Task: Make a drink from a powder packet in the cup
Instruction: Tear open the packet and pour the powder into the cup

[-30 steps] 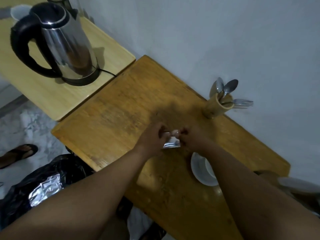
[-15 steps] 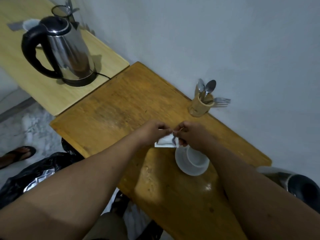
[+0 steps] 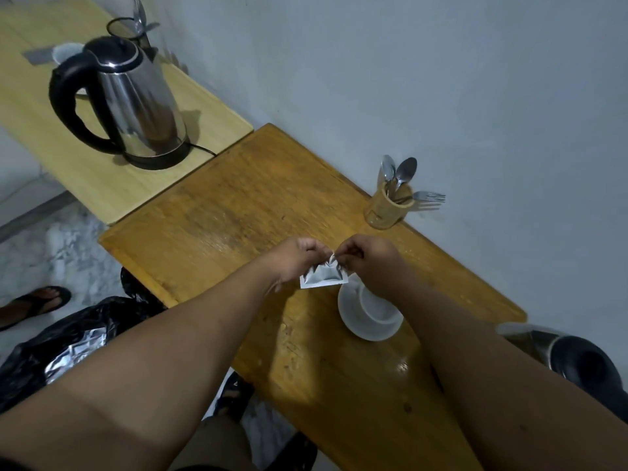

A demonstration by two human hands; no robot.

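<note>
A small silver powder packet (image 3: 323,276) hangs over the brown wooden table (image 3: 238,212), just left of a white cup (image 3: 377,304) standing on a white saucer (image 3: 356,321). My left hand (image 3: 299,258) pinches the packet's top edge from the left. My right hand (image 3: 368,258) pinches the same top edge from the right, directly above the cup's far rim. The packet's top looks crumpled between the fingertips. My right wrist hides part of the cup.
A steel electric kettle (image 3: 136,103) with a black handle stands on a paler table (image 3: 68,158) at the back left. A wooden holder (image 3: 387,207) with spoons and a fork stands by the wall. A black bag (image 3: 68,338) lies on the floor at left; a dark round object (image 3: 584,365) sits at right.
Both hands have lifted the packet off the table and drawn it closer to the cup. The camera view has shifted, so the kettle and holder appear further right and lower.
</note>
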